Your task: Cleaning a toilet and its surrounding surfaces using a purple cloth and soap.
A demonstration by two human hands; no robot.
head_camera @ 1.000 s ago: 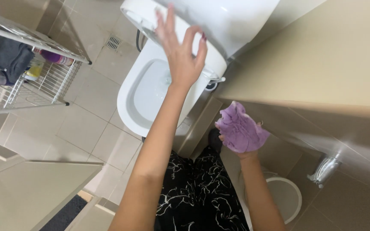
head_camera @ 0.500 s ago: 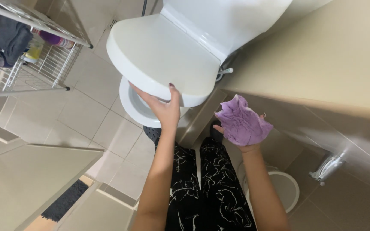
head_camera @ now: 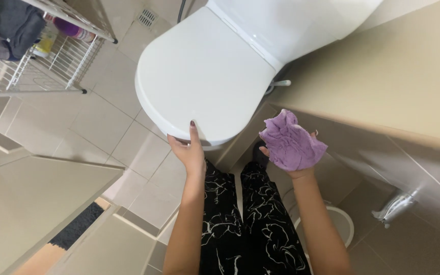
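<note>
the left hand (head_camera: 188, 153) sits at the six o'clock edge of the shut white toilet lid (head_camera: 204, 76), fingers loose and spread, thumb on top and fingertips under the rim, as if steadying it flat. at three o'clock from it, the right hand (head_camera: 295, 165) cups a crumpled purple cloth (head_camera: 290, 141), fingers curled beneath, held clear of the lid. a wire rack (head_camera: 42, 56) stands at ten o'clock.

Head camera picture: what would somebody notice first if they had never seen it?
First the big white toilet lid, shut, filling the top middle, with the left hand at its front edge, thumb on top. Next the crumpled purple cloth held up in the right hand, just right of the lid beside the beige wall. After that, the white wire rack with bottles and dark folded cloth at top left.
</note>
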